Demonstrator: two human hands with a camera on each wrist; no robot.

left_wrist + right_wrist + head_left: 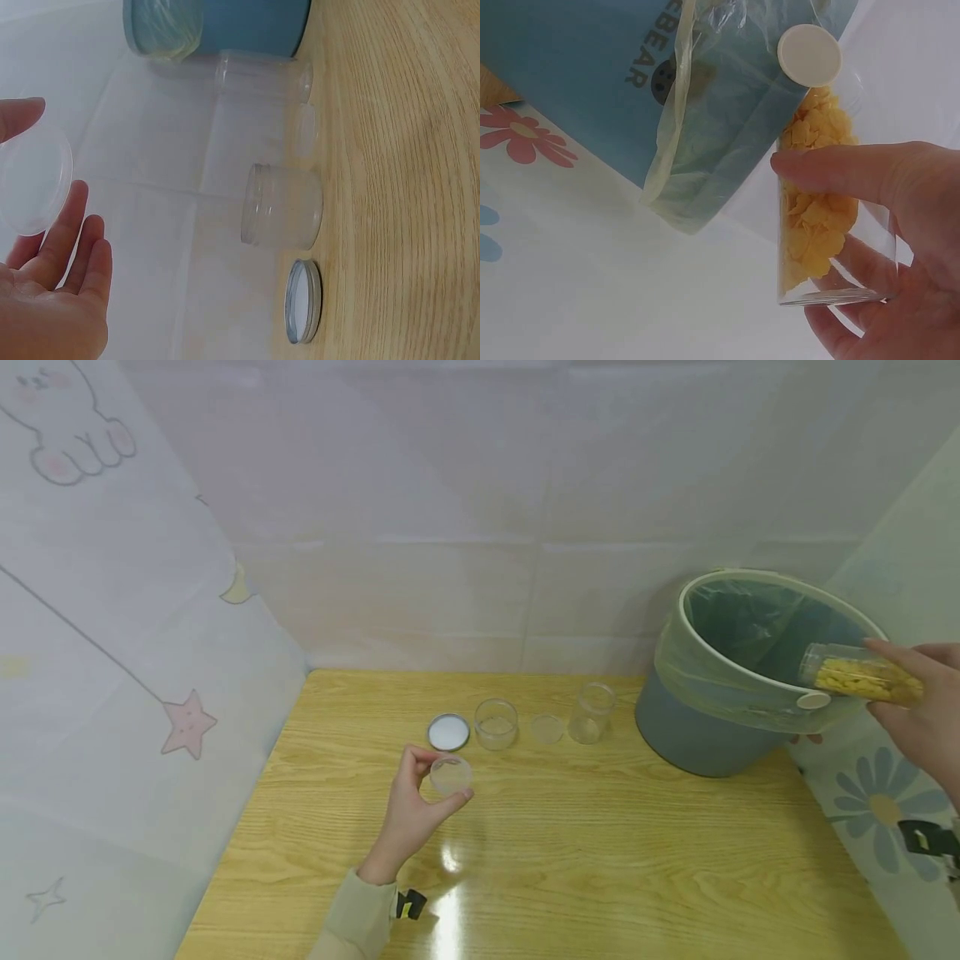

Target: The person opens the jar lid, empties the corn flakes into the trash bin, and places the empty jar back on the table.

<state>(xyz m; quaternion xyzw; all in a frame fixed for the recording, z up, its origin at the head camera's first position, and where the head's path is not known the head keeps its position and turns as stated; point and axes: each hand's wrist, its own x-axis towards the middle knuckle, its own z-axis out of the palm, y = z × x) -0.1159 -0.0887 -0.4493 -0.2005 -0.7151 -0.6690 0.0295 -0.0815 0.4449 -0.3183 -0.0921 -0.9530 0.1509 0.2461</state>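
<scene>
My left hand (408,818) holds a thin clear round lid (451,776) by its edges, between thumb and fingers, above the table. In the left wrist view the same lid (36,180) is upright between the thumb and fingertips. At the far right, my right hand (926,693) grips a clear jar of yellow flakes (862,678), tipped nearly on its side with its mouth at the bin's rim. The right wrist view shows the flakes (817,217) still along the jar's wall, the thumb across it and the fingers behind.
A blue-grey bin (697,727) with a plastic liner stands at the table's back right. Left of it are a tall clear jar (588,727), a clear disc (547,728), a short clear jar (496,727) and a silver-rimmed lid (448,732). Walls border the table (570,852).
</scene>
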